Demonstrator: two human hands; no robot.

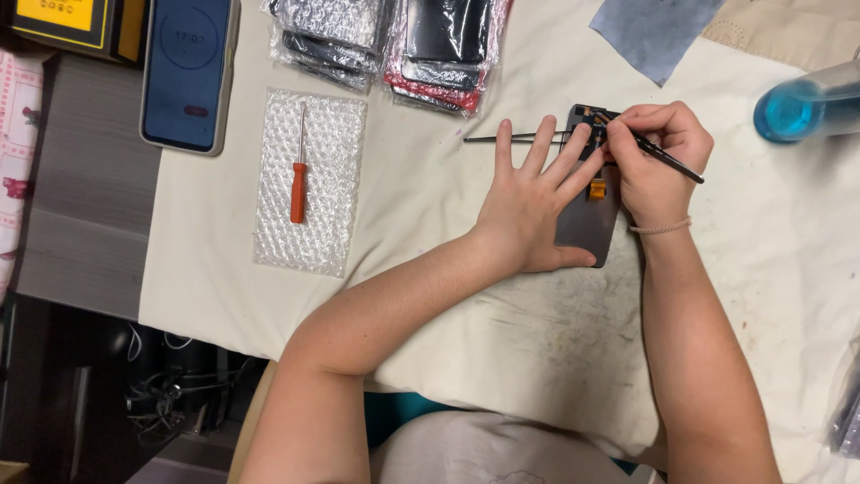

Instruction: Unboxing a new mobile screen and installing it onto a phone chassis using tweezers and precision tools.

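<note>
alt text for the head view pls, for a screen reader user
A left hand lies flat on a dark phone panel on a cream cloth, while the right hand works a thin black tool at its top edge. An orange screwdriver rests on bubble wrap.

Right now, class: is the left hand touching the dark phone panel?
Touching. The head view shows the left hand lying flat on the phone panel, fingers spread.

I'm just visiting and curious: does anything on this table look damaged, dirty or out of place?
Only the cream cloth stands out: it is smudged with grey marks below the dark phone panel. The left hand lies flat on the panel and the right hand holds a thin dark tool. Nothing looks spilled or broken.
</note>
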